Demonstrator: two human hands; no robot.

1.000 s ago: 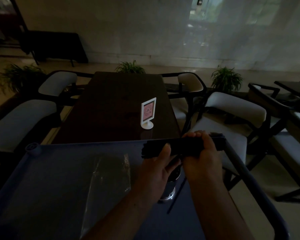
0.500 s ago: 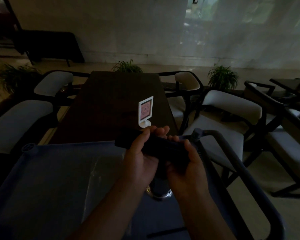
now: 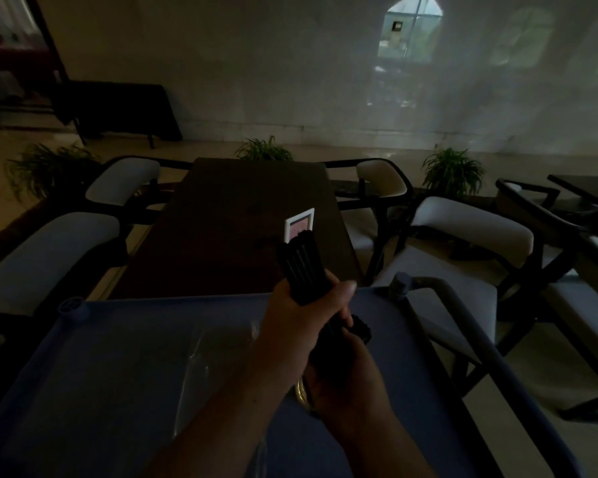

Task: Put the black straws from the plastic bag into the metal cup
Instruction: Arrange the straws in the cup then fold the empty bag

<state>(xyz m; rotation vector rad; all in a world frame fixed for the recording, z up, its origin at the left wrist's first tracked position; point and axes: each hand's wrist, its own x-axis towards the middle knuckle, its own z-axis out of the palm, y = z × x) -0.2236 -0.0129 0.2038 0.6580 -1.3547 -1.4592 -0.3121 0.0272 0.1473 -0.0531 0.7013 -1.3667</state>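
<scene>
A thick bundle of black straws (image 3: pixel 302 267) stands nearly upright over the blue cart top. My left hand (image 3: pixel 301 319) is closed around its middle, and my right hand (image 3: pixel 346 377) grips its lower end. Only a gold-tinted sliver of the metal cup (image 3: pixel 301 393) shows between my wrists, under the straws; the rest is hidden by my hands. The clear plastic bag (image 3: pixel 204 367) lies flat and crumpled on the cart to the left of my left forearm.
The blue cart (image 3: pixel 101 357) has a raised rim and a dark handle bar (image 3: pixel 463 326) on its right. Beyond it stands a dark wooden table (image 3: pixel 228 215) with a small white sign holder (image 3: pixel 299 227). Cushioned chairs line both sides, and potted plants stand behind.
The straw bundle has turned from lying level across my hands to standing nearly upright. My right hand slid down to its lower end above the cup. The camera moved closer.
</scene>
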